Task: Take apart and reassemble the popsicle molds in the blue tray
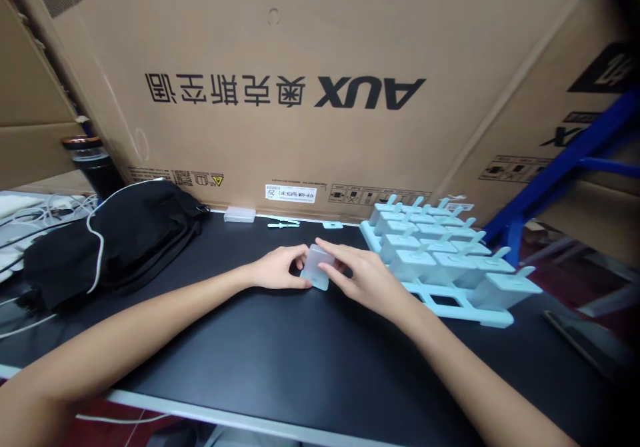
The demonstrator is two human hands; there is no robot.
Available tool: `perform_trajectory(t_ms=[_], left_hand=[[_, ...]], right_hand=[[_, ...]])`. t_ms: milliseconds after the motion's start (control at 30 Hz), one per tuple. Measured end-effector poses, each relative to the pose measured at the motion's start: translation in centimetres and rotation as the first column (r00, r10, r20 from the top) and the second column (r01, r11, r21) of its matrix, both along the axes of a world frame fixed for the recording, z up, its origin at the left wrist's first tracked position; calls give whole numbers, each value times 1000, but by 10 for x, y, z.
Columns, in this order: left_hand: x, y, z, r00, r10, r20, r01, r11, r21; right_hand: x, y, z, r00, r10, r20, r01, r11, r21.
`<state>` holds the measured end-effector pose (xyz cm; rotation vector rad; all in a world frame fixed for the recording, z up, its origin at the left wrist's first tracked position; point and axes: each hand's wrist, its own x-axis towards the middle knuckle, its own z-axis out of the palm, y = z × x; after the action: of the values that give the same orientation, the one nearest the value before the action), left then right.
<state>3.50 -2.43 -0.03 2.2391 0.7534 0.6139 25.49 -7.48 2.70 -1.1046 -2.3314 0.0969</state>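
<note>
A frosted, see-through ice pop mould [317,265] is held between my two hands above the black tabletop, tilted, with a light blue edge at its lower end. My right hand [357,270] pinches the mould from the right side. On the other side, my left hand [283,267] closes thumb and fingers at its lower left, on the light blue edge, which looks like the lid; most of it is hidden. To the right stands a light blue rack [440,307] with several capped moulds [413,264], their stick handles pointing up.
At the table's back edge lie a loose clear mould [240,215], light blue sticks [283,225] and a light blue lid [333,225]. A black bag [120,234] with cables sits left, a dark bottle [93,160] behind it. A phone [580,344] lies right; a large cardboard box [280,140] stands behind.
</note>
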Motion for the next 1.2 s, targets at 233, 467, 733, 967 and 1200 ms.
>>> perform_trajectory(t_ms=[233,467,733,967,1200], left_hand=[[-7,13,-2,848,243,471,-5,893,-451],[-12,18,-4,579,452,679,-241,890,-386],[-5,23,-11,683,293,669,-67,937,-343],[-3,24,-14,838,217,501,-73,954,-291],[-7,16,-4,730,261,631,-159,964,-215]], right_hand=[[0,4,4,969,-234,-85,238,970,43],[2,6,1,956,-293,8,292,955,62],[-12,50,-4,799,-407,442,431,901,52],[-14,87,-11,744,-347,571,459,886,-60],[-3,74,-4,799,-224,559,323,943,-84]])
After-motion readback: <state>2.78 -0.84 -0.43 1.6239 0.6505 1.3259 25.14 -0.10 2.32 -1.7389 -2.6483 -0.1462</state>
